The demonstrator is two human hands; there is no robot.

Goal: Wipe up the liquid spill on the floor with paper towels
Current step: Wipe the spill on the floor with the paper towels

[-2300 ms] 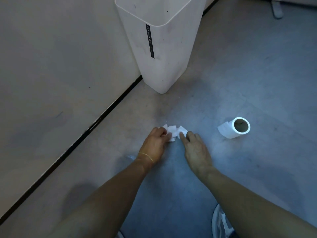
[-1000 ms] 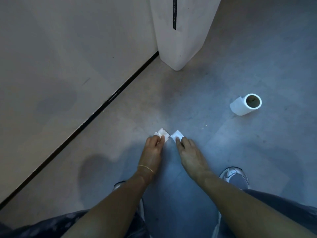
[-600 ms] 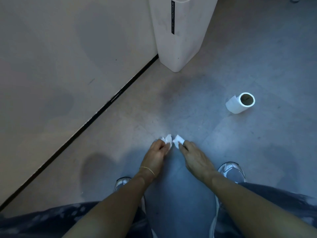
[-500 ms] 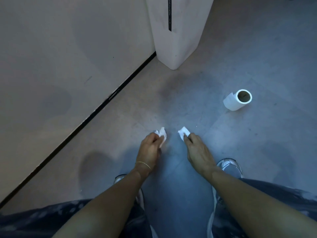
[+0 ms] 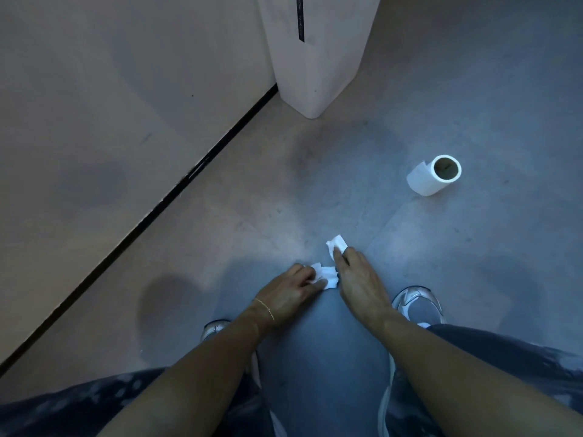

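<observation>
Hands are working low on the floor [image 5: 473,279], both down-left of the roll [image 5: 422,181] and nearer the person than it is.

Left hand [image 5: 288,293] is gripping the left wad [image 5: 326,274]. Its fingers are curling over the crumpled paper and holding it down against the floor.

Right hand [image 5: 358,277] is pinching the right wad [image 5: 336,244]. Its fingers are bunching close together, with the tips lying on the wad's near edge and most of the white paper sticking out beyond them. Whether the thumb is tucking under: cannot tell.

Wads are lying apart. The right wad is sitting closer to the roll, and the left wad is sitting just beside the right hand's thumb side.

Roll is lying on its side, well apart from both hands. Its brown core is facing the camera and a loose tail is hanging off its left.

Bin [image 5: 315,64] is standing up-left of the roll, against the wall [image 5: 110,121]. A black strip [image 5: 157,209] is running along the wall's foot, slanting away from the roll.

Bracelet [image 5: 265,309] is circling the left wrist. Right shoe [image 5: 416,305] is resting straight below the roll, beside the right wrist. Left shoe [image 5: 216,328] is sitting farther from the roll, partly hiding behind the left forearm. Dark trousers [image 5: 520,357] are filling the bottom edge.
</observation>
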